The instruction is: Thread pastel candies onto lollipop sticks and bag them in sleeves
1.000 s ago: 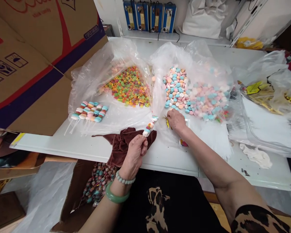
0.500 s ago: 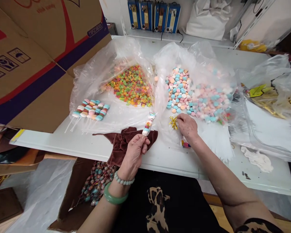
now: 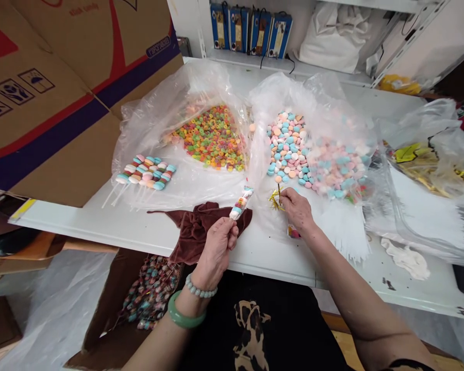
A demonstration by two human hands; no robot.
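My left hand (image 3: 218, 239) is closed on the lower end of a wrapped candy skewer (image 3: 240, 204), which tilts up to the right in clear film. To the right, my right hand (image 3: 297, 208) pinches a gold twist tie (image 3: 279, 191) that stands upright from its fingertips. A small bunch of gold twist ties (image 3: 274, 200) is right at those fingers; whether it is held or lies on the plastic I cannot tell. Beneath the candy skewer is a brown cloth (image 3: 195, 229). Several unwrapped candy skewers (image 3: 147, 172) lie in a row at the left on clear plastic.
Small ring candies (image 3: 212, 138) and pastel candies (image 3: 288, 147) lie in open plastic bags at the back. White sticks or sleeves (image 3: 344, 232) lie on the right. A large carton (image 3: 88, 170) stands left. Below the table edge, a box holds wrapped candy skewers (image 3: 154, 288).
A single gold twist tie now stands up at my right fingertips, apart from the bunch. The wrapped candy skewer leans slightly more to the right. My view has shifted a little.
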